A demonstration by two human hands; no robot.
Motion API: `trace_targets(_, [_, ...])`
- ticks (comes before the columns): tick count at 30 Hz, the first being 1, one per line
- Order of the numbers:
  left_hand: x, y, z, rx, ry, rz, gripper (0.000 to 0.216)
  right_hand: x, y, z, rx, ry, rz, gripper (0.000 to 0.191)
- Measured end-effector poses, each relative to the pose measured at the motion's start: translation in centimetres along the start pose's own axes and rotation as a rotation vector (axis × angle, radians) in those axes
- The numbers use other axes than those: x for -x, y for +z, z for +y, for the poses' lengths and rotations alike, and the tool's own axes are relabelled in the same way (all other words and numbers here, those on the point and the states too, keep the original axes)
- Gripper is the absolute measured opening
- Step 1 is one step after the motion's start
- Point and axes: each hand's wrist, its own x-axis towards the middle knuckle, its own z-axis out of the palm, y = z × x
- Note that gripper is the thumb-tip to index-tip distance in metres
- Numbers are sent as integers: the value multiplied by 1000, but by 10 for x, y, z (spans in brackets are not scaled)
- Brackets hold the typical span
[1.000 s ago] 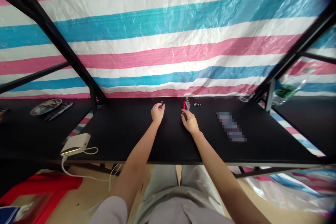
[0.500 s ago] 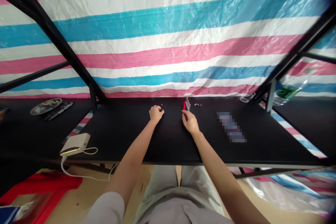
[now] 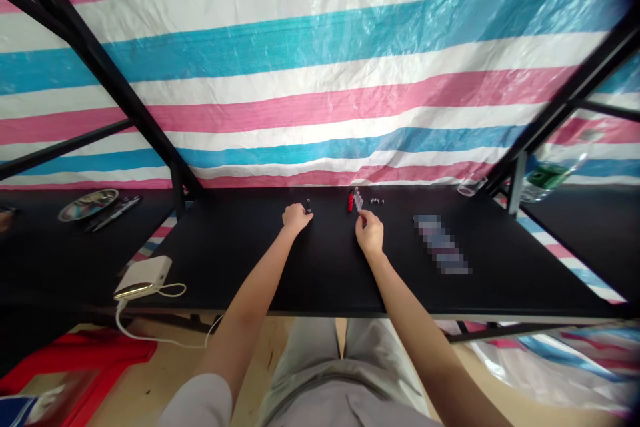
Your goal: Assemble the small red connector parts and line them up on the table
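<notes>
Both my hands rest far out on a black table (image 3: pixel 250 260). My left hand (image 3: pixel 296 218) lies curled on the tabletop, its fingers closed, with a tiny dark piece (image 3: pixel 309 202) standing just beyond its fingertips. My right hand (image 3: pixel 371 232) is pinched at a small cluster of clear little tubes (image 3: pixel 358 201) next to a red one (image 3: pixel 351 201); I cannot make out what it holds. A short row of tiny dark pieces (image 3: pixel 376 201) lies just right of the tubes.
A blurred flat object (image 3: pixel 442 243) lies right of my hands. A white power bank (image 3: pixel 143 275) with cable sits at the left front edge. A metal dish (image 3: pixel 87 203) and pens (image 3: pixel 116 210) are on the left table. A glass (image 3: pixel 470 185) and a bottle (image 3: pixel 550 172) stand right.
My left hand lowered from a raised pinch, set the tiny dark piece on the table and settled behind it. My right hand shifted slightly right, toward the clear tubes.
</notes>
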Motion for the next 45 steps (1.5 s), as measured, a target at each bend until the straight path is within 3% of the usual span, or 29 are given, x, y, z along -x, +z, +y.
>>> trace_targets(3, [4, -7, 6, 38, 68, -146, 26, -1, 1, 1, -17, 24, 17, 24])
trace_targets(7, [13, 0, 29, 196, 424, -221, 28, -2, 2, 3, -72, 42, 23, 23])
trace_targets(10, [19, 16, 51, 249, 615, -120, 42, -3, 2, 4, -102, 60, 24, 23])
trace_targets(13, [21, 33, 68, 210, 693, 41, 54, -3, 2, 6, -120, 63, 25, 23])
trace_targets(18, [17, 52, 81, 86, 659, 105, 54, -3, 3, 8, -124, 55, 29, 22])
trace_targets(22, [14, 56, 82, 96, 598, 213, 32, -4, 4, 10, -85, 65, 45, 21])
trace_targets(27, [12, 60, 72, 282, 513, 287, 11, -2, 10, 13, 3, 56, -41, 24])
trace_targets(36, [31, 59, 46, 862, 217, 314, 14, 2, 18, 7, 228, 112, -330, 39])
trace_targets(45, [50, 61, 36, 964, 110, 381, 24, 5, 27, 12, 171, 46, -243, 38])
